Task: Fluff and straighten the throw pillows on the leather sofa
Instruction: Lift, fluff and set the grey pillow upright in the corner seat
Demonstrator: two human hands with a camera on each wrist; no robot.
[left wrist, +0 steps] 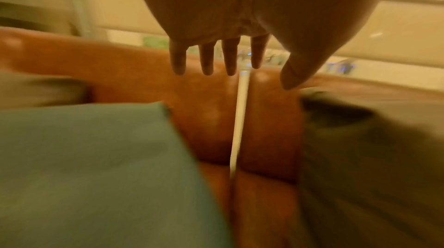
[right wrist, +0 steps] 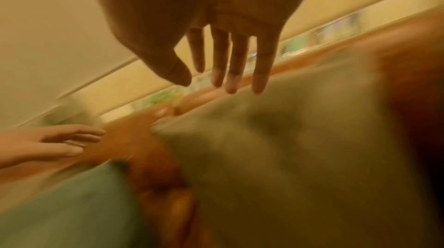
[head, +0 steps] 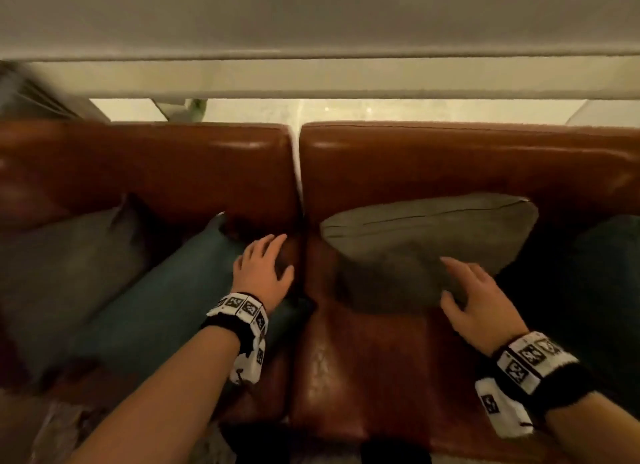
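Note:
A brown leather sofa [head: 207, 165] fills the head view. A teal pillow [head: 166, 297] leans against its left back cushion, beside a grey pillow [head: 62, 266] further left. An olive-grey pillow [head: 426, 242] leans on the right back cushion. My left hand [head: 265, 269] hovers with spread, straight fingers over the teal pillow's right edge and holds nothing. My right hand [head: 467, 290] hangs with spread fingers just above the lower right of the olive-grey pillow. In the wrist views both hands, left [left wrist: 230, 58] and right [right wrist: 223, 73], show straight fingers over the teal pillow [left wrist: 84, 166] and the olive-grey pillow [right wrist: 300, 147].
A dark teal pillow [head: 606, 290] lies at the far right of the sofa. A pale gap [head: 298, 158] splits the two back cushions. Behind the sofa runs a light wall with a ledge [head: 311, 79]. Bare seat leather [head: 353, 366] lies between my hands.

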